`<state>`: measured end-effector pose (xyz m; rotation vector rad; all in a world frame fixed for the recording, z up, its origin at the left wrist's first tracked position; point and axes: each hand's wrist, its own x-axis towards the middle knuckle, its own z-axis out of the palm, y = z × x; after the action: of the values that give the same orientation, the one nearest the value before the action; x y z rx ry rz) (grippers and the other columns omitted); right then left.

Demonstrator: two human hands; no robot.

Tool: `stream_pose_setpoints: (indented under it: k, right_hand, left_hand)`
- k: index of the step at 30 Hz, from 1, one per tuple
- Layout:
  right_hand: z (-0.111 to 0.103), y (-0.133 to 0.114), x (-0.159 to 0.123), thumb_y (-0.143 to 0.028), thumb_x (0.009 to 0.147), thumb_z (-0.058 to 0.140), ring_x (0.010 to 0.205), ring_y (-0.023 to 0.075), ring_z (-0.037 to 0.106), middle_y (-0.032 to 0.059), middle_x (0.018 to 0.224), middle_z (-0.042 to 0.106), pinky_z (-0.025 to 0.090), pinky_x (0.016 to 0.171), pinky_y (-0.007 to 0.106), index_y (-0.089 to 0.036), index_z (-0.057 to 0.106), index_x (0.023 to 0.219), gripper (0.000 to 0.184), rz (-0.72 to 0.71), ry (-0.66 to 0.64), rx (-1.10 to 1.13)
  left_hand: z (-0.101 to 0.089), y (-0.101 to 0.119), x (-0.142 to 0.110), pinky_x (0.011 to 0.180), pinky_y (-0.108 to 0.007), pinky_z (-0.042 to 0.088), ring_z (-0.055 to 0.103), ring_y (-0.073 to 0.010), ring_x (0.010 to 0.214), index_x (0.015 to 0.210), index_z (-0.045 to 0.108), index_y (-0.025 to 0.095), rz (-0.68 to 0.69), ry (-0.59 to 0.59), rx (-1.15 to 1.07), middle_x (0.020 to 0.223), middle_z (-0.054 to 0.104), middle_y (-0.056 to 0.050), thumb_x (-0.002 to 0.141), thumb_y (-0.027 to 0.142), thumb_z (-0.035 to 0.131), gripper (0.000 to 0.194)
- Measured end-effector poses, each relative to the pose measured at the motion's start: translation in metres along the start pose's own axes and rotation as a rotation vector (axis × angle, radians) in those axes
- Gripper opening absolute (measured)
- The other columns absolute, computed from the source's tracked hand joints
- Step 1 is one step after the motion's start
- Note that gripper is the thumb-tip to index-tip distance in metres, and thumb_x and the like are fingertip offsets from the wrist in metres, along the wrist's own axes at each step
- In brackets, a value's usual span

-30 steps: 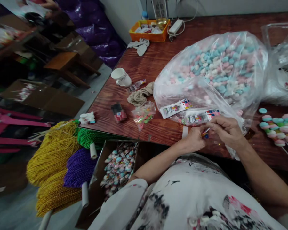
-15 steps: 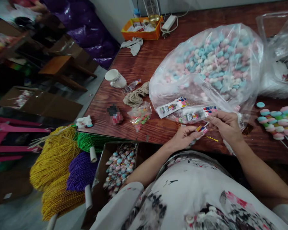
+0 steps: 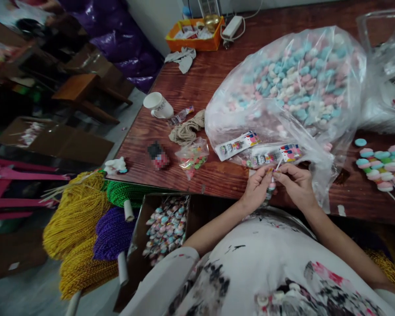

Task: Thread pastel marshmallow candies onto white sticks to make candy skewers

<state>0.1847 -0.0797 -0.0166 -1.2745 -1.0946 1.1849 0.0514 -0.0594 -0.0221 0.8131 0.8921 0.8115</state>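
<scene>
My left hand (image 3: 257, 188) and my right hand (image 3: 296, 181) meet at the front edge of the table. Both are closed in a pinch on a small wrapped marshmallow stick (image 3: 270, 190), pink, white and blue in clear film. Its white stick (image 3: 279, 163) points up and away between the fingers, and its marshmallow end hangs towards me. Fingers hide the neck of the wrapper. Just beyond the hands, printed clear wrappers (image 3: 266, 158) and a white printed packet (image 3: 238, 145) lie against a large clear bag of pastel marshmallows (image 3: 292, 83).
At right lie bare marshmallow skewers (image 3: 385, 164) and a loose blue marshmallow (image 3: 360, 142). To the left are a mug (image 3: 158, 105), a cloth bundle (image 3: 187, 131) and a bag of gummy candies (image 3: 194, 156). Below stands a box of wrapped sticks (image 3: 166, 228) beside yellow cords (image 3: 75, 215).
My right hand has moved left and slightly down, closing in on my left hand. The marshmallow stick has turned more upright. A gold strip seen on the table beside them no longer shows.
</scene>
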Motion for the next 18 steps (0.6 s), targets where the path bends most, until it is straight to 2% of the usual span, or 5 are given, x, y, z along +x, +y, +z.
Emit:
stream_pose_setpoints:
  k: [4, 7, 10, 15, 18]
  right_hand:
    - [-0.002, -0.008, 0.003, -0.026, 0.084, 0.062, 0.066, 0.0136, 0.057, 0.0004, 0.070, 0.061, 0.047, 0.063, 0.028, -0.021, 0.064, 0.071, 0.014, -0.286, 0.079, -0.268]
    - [0.002, -0.011, 0.002, -0.021, 0.083, 0.061, 0.068, 0.0148, 0.057, 0.0014, 0.071, 0.062, 0.046, 0.066, 0.030, -0.022, 0.064, 0.071, 0.011, -0.409, 0.120, -0.365]
    - [0.007, -0.011, 0.003, -0.023, 0.082, 0.061, 0.068, 0.0149, 0.056, 0.0010, 0.070, 0.061, 0.045, 0.066, 0.030, -0.022, 0.063, 0.070, 0.012, -0.368, 0.147, -0.308]
    - [0.012, 0.002, 0.005, -0.034, 0.083, 0.063, 0.057, 0.0118, 0.048, -0.0021, 0.061, 0.054, 0.042, 0.057, 0.027, -0.021, 0.060, 0.069, 0.020, -0.099, 0.129, -0.044]
    - [0.010, 0.010, 0.001, -0.036, 0.086, 0.060, 0.059, 0.0128, 0.051, -0.0012, 0.064, 0.057, 0.044, 0.059, 0.028, -0.021, 0.060, 0.074, 0.020, -0.109, 0.157, -0.059]
  left_hand:
    - [-0.004, 0.001, -0.008, 0.062, -0.020, 0.046, 0.052, -0.0061, 0.062, 0.102, 0.063, 0.018, -0.113, -0.082, -0.066, 0.076, 0.057, 0.002, 0.075, 0.062, 0.067, 0.052]
    - [-0.009, 0.008, -0.012, 0.069, -0.018, 0.042, 0.050, -0.0054, 0.069, 0.080, 0.061, 0.015, -0.084, -0.202, 0.036, 0.075, 0.054, 0.002, 0.078, 0.058, 0.067, 0.043]
    - [-0.013, 0.017, -0.012, 0.070, -0.017, 0.038, 0.046, -0.0052, 0.071, 0.080, 0.058, 0.015, -0.031, -0.249, 0.167, 0.076, 0.051, 0.002, 0.083, 0.057, 0.063, 0.042]
    - [-0.019, 0.025, -0.008, 0.059, -0.018, 0.033, 0.042, -0.0046, 0.062, 0.080, 0.055, 0.015, -0.061, -0.327, 0.257, 0.071, 0.050, 0.003, 0.087, 0.059, 0.054, 0.044]
    - [-0.022, 0.027, -0.007, 0.058, -0.018, 0.033, 0.044, -0.0039, 0.059, 0.076, 0.053, 0.015, -0.073, -0.342, 0.271, 0.069, 0.051, 0.003, 0.088, 0.056, 0.054, 0.043]
